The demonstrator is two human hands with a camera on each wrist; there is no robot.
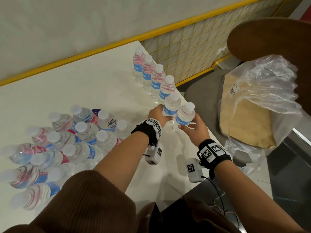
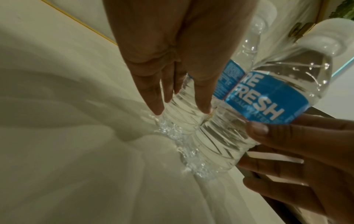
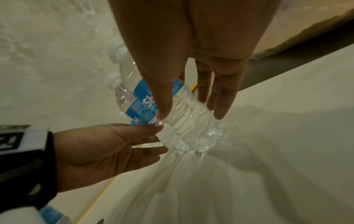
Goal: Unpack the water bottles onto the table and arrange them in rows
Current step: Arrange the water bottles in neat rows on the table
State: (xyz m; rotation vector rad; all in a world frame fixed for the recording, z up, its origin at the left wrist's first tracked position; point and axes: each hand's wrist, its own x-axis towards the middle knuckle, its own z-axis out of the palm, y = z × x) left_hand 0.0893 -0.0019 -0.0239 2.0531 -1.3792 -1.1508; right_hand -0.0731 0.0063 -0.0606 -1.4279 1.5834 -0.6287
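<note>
**Two bottles set at the worktop's right edge**

Head view: a row of bottles [image 1: 152,76] lines the white worktop's [image 1: 94,84] right edge; a loose cluster [image 1: 67,145] stands near the left edge. Left hand [image 1: 157,114] and right hand [image 1: 195,130] each grip a bottle.

Left wrist view: label reads "FRESH" on the right-hand bottle [image 2: 268,97].

Right wrist view: fingers [image 3: 164,104] curl round its ribbed base.

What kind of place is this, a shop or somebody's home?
Hard to say; perhaps a shop or canteen corner. A white table stands against a yellow-framed wire-mesh partition, many small clear plastic water bottles stand on it, and a torn plastic wrapper lies alongside.
</note>
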